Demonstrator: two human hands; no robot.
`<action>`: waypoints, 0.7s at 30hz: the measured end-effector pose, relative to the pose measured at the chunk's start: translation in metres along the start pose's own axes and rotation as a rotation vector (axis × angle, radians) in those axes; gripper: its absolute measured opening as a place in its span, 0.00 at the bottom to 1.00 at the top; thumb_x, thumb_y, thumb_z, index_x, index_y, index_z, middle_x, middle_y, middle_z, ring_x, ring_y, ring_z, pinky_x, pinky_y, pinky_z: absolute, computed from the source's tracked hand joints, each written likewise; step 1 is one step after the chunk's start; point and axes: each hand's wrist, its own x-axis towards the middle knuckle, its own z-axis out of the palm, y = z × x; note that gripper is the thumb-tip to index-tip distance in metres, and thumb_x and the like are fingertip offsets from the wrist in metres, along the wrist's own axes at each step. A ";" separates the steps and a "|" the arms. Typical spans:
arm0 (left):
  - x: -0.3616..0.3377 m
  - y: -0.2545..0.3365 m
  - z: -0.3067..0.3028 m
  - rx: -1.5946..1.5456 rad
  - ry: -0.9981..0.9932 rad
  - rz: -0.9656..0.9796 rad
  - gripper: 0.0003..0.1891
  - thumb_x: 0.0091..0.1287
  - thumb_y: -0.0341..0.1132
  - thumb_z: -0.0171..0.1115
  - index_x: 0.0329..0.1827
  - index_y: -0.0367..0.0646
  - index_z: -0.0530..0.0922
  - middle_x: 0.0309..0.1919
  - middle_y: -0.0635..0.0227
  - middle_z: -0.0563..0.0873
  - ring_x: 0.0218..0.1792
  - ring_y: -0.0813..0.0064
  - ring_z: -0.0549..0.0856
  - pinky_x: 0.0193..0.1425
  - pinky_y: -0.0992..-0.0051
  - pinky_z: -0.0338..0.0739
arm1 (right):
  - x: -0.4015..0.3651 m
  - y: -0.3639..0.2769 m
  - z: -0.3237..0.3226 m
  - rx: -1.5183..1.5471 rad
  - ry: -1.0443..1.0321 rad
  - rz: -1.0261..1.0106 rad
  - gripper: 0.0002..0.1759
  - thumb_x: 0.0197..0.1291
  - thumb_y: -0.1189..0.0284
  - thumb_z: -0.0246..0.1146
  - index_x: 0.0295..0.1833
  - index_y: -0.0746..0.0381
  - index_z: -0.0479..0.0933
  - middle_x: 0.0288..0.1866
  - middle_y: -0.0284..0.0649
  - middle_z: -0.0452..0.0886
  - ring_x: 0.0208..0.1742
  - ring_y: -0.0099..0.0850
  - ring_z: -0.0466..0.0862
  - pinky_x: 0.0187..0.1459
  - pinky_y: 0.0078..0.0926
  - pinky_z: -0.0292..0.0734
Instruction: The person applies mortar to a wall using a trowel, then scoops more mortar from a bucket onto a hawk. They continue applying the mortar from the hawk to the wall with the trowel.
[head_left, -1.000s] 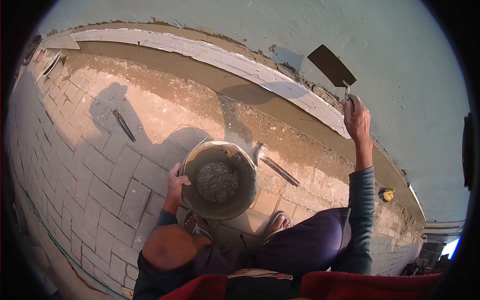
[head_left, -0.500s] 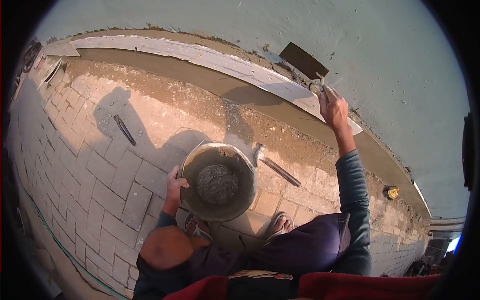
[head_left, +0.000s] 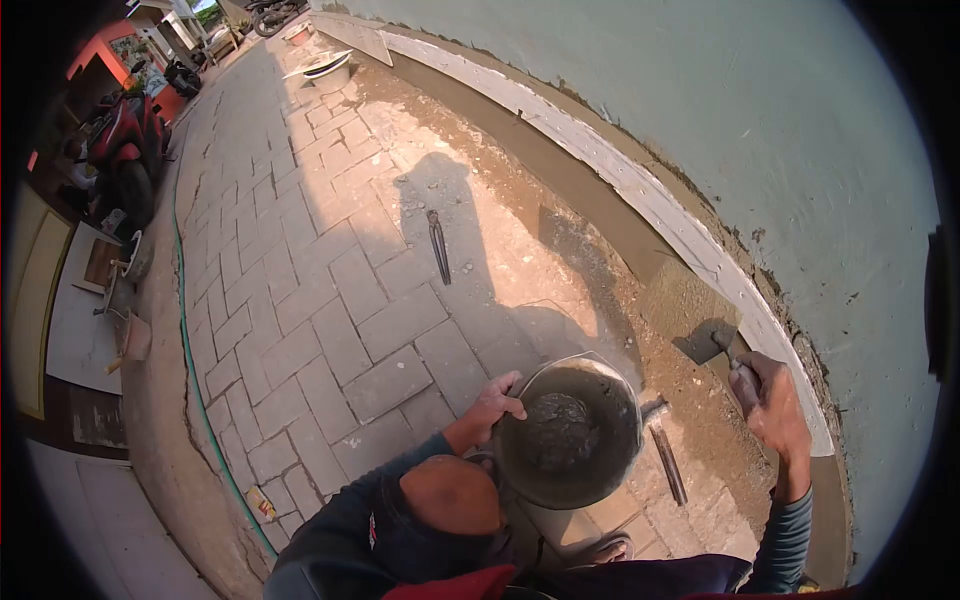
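Observation:
My left hand [head_left: 495,405] grips the rim of a bucket [head_left: 612,425], thumb over the edge. Wet grey mortar [head_left: 557,420] lies in the bottom of it. In my right hand [head_left: 775,405], closed round the handle, is a trowel [head_left: 695,305]. Its broad blade overlaps the lower edge of a white strip [head_left: 610,165] along the base of the wall, where a band of smooth mortar [head_left: 520,145] runs below. A hammer [head_left: 667,455] rests on the ground just right of the bucket.
Pincers [head_left: 438,245] lie on the paving [head_left: 330,300] ahead of the bucket. The pale green wall [head_left: 800,160] rises on the right. A green hose [head_left: 183,300] runs along the left, near a red motorbike [head_left: 128,140]. Farther up stands a tub [head_left: 328,72].
My view has swung left along the paving. The trowel in my right hand has come down from the wall above the white strip to its lower side. My left hand stays on the bucket.

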 end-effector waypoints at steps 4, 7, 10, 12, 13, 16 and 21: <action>-0.007 0.000 0.003 0.059 0.020 -0.053 0.18 0.51 0.18 0.65 0.45 0.43 0.77 0.39 0.73 0.82 0.40 0.78 0.82 0.47 0.74 0.78 | -0.002 0.004 0.017 -0.045 -0.197 -0.108 0.11 0.59 0.73 0.64 0.43 0.70 0.77 0.29 0.56 0.79 0.31 0.55 0.81 0.36 0.47 0.74; -0.009 -0.001 0.003 0.047 0.070 -0.051 0.16 0.52 0.18 0.65 0.41 0.44 0.76 0.39 0.74 0.82 0.40 0.80 0.81 0.46 0.75 0.77 | 0.011 0.011 0.028 0.071 -0.337 -0.138 0.11 0.59 0.74 0.66 0.43 0.70 0.77 0.27 0.55 0.78 0.29 0.49 0.80 0.35 0.45 0.73; -0.011 -0.005 0.005 0.153 0.142 -0.048 0.14 0.51 0.19 0.64 0.38 0.44 0.75 0.35 0.76 0.79 0.38 0.82 0.79 0.44 0.79 0.74 | 0.026 0.003 0.035 0.091 -0.239 -0.102 0.10 0.62 0.74 0.66 0.45 0.69 0.77 0.27 0.50 0.81 0.28 0.44 0.82 0.34 0.44 0.74; -0.015 -0.009 0.006 0.226 0.195 -0.069 0.13 0.50 0.19 0.64 0.36 0.44 0.75 0.33 0.76 0.78 0.38 0.83 0.78 0.43 0.79 0.73 | 0.038 -0.004 0.034 0.202 -0.274 0.004 0.09 0.64 0.75 0.64 0.45 0.69 0.76 0.25 0.50 0.79 0.26 0.44 0.80 0.32 0.42 0.74; -0.012 -0.009 0.004 0.289 0.221 -0.091 0.13 0.49 0.20 0.64 0.35 0.44 0.74 0.32 0.76 0.77 0.37 0.83 0.77 0.41 0.79 0.72 | 0.043 -0.009 0.032 0.290 -0.278 0.086 0.08 0.66 0.75 0.63 0.45 0.70 0.75 0.24 0.50 0.77 0.24 0.43 0.79 0.31 0.41 0.74; -0.025 0.016 0.027 0.318 0.217 -0.156 0.12 0.49 0.24 0.66 0.34 0.43 0.72 0.30 0.77 0.72 0.35 0.83 0.74 0.37 0.76 0.70 | 0.045 -0.014 0.030 0.359 -0.347 0.267 0.09 0.66 0.74 0.65 0.45 0.69 0.77 0.22 0.41 0.76 0.23 0.29 0.76 0.28 0.34 0.72; -0.067 0.051 0.015 0.371 0.424 -0.139 0.12 0.47 0.28 0.68 0.33 0.41 0.74 0.30 0.76 0.72 0.31 0.81 0.72 0.35 0.75 0.69 | 0.052 -0.090 -0.005 0.552 -0.374 0.594 0.09 0.68 0.72 0.64 0.46 0.68 0.78 0.24 0.33 0.76 0.26 0.19 0.76 0.29 0.27 0.73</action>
